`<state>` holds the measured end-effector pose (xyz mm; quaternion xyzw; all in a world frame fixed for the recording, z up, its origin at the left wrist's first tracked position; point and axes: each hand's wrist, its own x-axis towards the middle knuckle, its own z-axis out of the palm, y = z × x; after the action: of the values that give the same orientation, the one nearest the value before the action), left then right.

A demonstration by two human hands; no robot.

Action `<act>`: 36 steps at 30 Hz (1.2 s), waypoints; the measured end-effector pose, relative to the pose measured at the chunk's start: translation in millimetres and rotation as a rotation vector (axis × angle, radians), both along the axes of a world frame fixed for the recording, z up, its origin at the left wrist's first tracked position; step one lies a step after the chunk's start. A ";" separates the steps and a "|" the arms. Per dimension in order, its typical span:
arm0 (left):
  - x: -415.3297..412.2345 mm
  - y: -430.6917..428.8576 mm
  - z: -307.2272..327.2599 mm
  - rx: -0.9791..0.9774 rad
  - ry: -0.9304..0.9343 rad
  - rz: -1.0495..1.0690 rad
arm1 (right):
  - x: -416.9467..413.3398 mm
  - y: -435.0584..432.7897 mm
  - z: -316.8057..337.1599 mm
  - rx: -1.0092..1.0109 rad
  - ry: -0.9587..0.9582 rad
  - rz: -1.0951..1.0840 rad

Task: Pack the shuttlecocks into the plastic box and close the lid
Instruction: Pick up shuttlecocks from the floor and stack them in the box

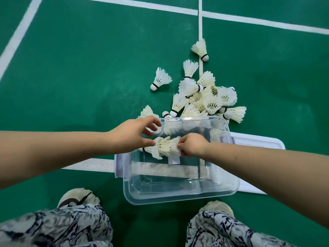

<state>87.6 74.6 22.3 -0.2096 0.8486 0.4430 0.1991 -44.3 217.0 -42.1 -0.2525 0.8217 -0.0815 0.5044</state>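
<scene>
A clear plastic box stands on the green court floor between my feet. Over its far half I hold a short nested row of white shuttlecocks lying sideways. My left hand pinches the row's left end with thumb and fingers, and my right hand grips its right, feathered end. A heap of loose shuttlecocks lies on the floor just beyond the box. The white lid lies flat under and to the right of the box.
Single shuttlecocks lie apart from the heap, one at the left and one far up on the white line. White court lines cross the floor. My shoes and patterned trouser legs fill the bottom of the view.
</scene>
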 end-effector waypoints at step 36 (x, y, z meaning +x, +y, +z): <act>-62.5 -57.2 -85.8 -0.306 -0.184 -0.024 | -3.8 16.0 2.8 -0.092 0.250 0.160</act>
<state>25.1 17.4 -63.5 -0.2671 0.8868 0.2853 0.2469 -48.1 233.0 -39.3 -0.3484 0.8506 -0.0465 0.3911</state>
